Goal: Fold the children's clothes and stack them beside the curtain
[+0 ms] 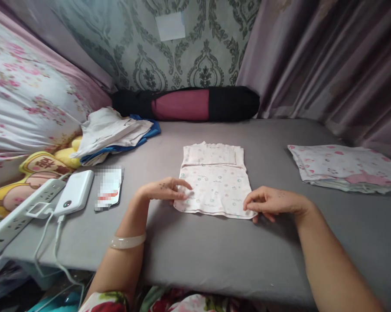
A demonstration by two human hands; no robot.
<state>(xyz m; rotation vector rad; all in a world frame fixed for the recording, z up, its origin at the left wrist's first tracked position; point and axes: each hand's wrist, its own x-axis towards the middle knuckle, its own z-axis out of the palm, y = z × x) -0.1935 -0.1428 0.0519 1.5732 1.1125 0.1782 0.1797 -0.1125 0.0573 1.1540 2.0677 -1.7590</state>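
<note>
Nearest, a red-and-green floral sleeve [106,302] is cut off by the bottom edge. From it the left forearm angles up and inward, a pale bangle [128,241] around it; the right forearm slants in from the lower right, its elbow end out of frame. The right hand [276,201] pinches the lower right corner of a pale printed garment [216,188] between thumb and forefinger, the other fingers bent below the hem. The left hand [164,189], wrist bent inward, rests its thumb and forefinger over the garment's left edge; its remaining fingers are largely hidden, so whether it grips cannot be told. The garment lies folded on the grey surface [215,251] between both hands, its far end turned over. Left of it lies a phone [109,188], its screen blurred into blocks. Farther back lies a black-and-maroon roll [180,105].
</note>
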